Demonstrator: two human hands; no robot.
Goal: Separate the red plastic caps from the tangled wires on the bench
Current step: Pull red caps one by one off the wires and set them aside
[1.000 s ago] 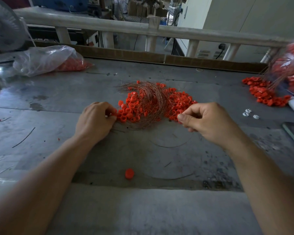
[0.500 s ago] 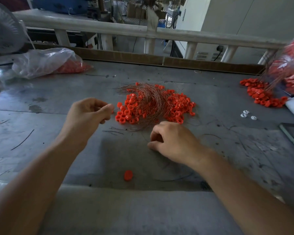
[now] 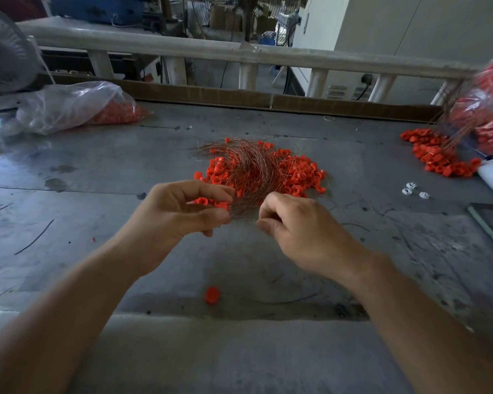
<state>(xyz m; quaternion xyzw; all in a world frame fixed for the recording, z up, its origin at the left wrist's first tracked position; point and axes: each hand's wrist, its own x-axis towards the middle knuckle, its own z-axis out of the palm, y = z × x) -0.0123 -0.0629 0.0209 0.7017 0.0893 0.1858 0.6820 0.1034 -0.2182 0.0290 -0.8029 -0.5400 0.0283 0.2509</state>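
Now the red caps (image 3: 296,172) lie heaped with the wires (image 3: 251,169) on the table (image 3: 97,166), at 12 o'clock from both hands; the wire bundle runs 12 to 6. The left hand (image 3: 180,214) is nearer, its fingers (image 3: 211,190) pinching red caps at the heap's 6 o'clock edge. The right hand (image 3: 305,231) is curled tight; whether it holds anything I cannot tell. No writing is legible.

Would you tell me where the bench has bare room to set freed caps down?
Bare bench lies between the plastic bag and the tangled wires, and again between those wires and the right-hand cap heap. Crowded: the centre, and the right edge around the white pieces.
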